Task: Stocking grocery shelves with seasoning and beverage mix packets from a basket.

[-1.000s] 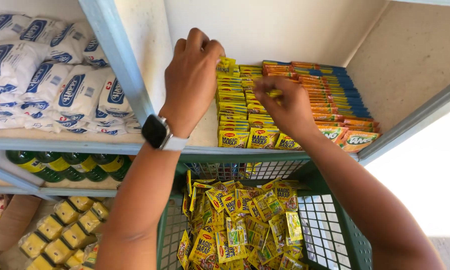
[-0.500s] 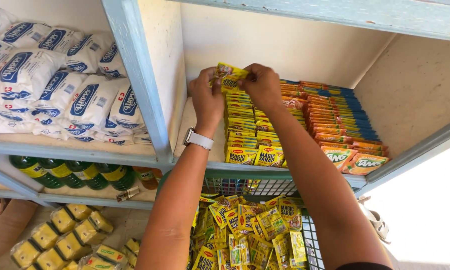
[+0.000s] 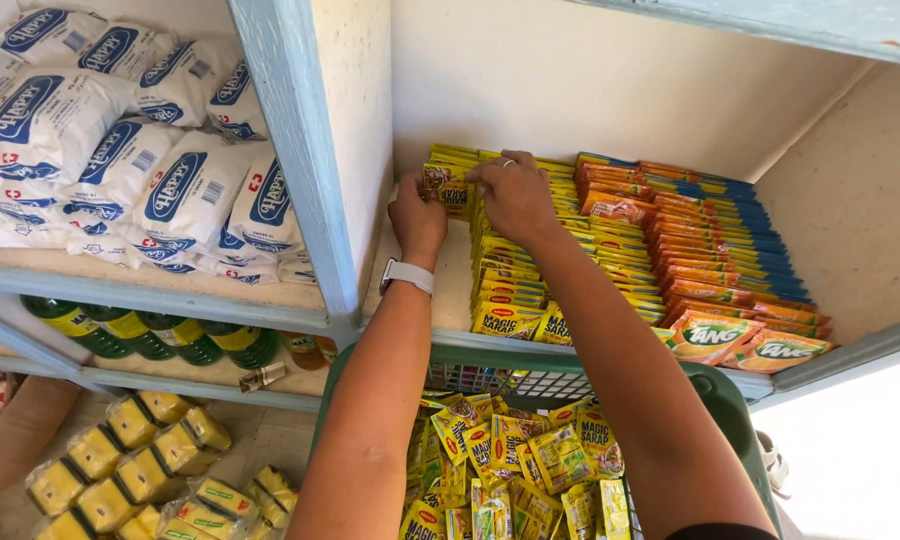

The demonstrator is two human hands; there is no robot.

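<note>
Yellow sachets (image 3: pixel 448 185), small flat foil packets, pinched at back of shelf (image 3: pixel 450 280) between left hand (image 3: pixel 417 218) and right hand (image 3: pixel 513 195); hands close together, both closed on the same little bunch, left from the left edge, right from above with fingers curled over the top. Watch with pale strap on left wrist, ring on right hand. Held just left of the standing yellow rows (image 3: pixel 515 275), near the rear wall. Likely very light, thin and limp, with slick printed film; prone to slipping or fanning out if gripped loosely, not fragile, though sealed edges could crease. Best taken as a squared stack, thumb and fingers on opposite flat faces, or by the two short edges as seen. Orange sachets (image 3: pixel 710 260) filed in rows to the right, larger orange packs (image 3: pixel 735 345) at the front. Green basket (image 3: pixel 740 410) below the shelf edge, holding loose yellow sachets in a jumble. White bags (image 3: pixel 120 150) stacked in left compartment; green bottles (image 3: pixel 130 330) lying on shelf beneath; yellow wrapped blocks (image 3: pixel 120 460) on the floor.
</note>
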